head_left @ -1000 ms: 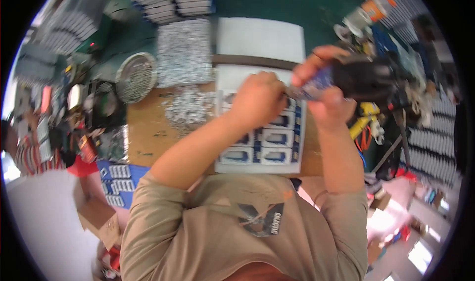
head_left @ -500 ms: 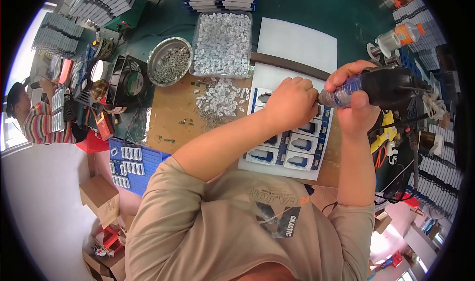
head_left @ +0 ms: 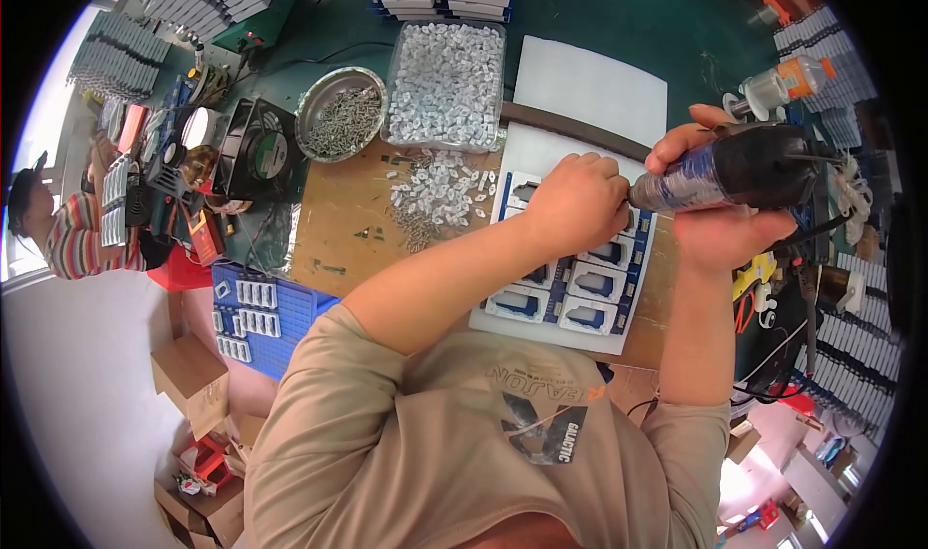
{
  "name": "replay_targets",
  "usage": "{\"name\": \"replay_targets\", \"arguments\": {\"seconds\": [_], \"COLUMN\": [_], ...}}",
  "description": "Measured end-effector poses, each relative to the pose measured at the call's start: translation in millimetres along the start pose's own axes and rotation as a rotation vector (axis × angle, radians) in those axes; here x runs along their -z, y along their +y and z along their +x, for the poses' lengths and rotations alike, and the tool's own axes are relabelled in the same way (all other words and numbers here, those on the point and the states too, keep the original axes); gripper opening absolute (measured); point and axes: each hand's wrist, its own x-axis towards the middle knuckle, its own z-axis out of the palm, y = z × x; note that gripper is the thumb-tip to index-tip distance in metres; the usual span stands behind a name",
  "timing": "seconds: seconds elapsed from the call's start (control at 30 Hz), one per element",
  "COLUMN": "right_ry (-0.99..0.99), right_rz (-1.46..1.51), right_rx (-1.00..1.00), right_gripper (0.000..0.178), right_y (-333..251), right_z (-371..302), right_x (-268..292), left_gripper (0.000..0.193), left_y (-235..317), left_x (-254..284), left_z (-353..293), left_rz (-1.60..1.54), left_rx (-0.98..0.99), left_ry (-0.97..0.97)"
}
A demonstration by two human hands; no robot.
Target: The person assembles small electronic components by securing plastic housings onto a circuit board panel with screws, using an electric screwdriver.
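Observation:
My right hand (head_left: 715, 230) holds a black electric screwdriver (head_left: 764, 167) lying nearly level, its tape-wrapped front end pointing left. Its thumb is stretched out under the tool's body, while the fingers curl over the far side. Right by the tool's tip, my left hand (head_left: 580, 201) is closed with its fingers bunched; what they grip is hidden. Beneath both hands lies a blue circuit board panel (head_left: 553, 307) set with several white plastic frames (head_left: 592, 282). A white foam sheet (head_left: 604, 341) supports the panel.
Beyond sit a clear bin of small white plastic parts (head_left: 447, 85) and a metal bowl of screws (head_left: 340, 122). Loose white parts (head_left: 435, 187) lie on the brown board. A black fan (head_left: 256, 153) stands left; a spool (head_left: 764, 93) is at right. Another person (head_left: 63, 220) works far left.
My right thumb has swung off the screwdriver's near side and now points right. The screwdriver has shifted slightly. My left hand stays closed at its tip; the whole view has moved a little.

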Motion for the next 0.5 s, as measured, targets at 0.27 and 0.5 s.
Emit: {"name": "replay_targets", "arguments": {"seconds": [0.27, 0.5], "right_ry": [0.014, -0.046], "right_rz": [0.06, 0.137], "right_rx": [0.034, 0.043], "right_gripper": [0.11, 0.105], "right_y": [5.2, 9.0], "right_z": [0.3, 0.3], "right_x": [6.7, 4.4], "left_gripper": [0.008, 0.008], "left_y": [-2.4, -1.2], "left_x": [0.9, -1.0], "left_z": [2.1, 0.9], "left_rz": [0.015, 0.009], "left_rx": [0.004, 0.015], "left_ry": [-0.015, -0.011]}}
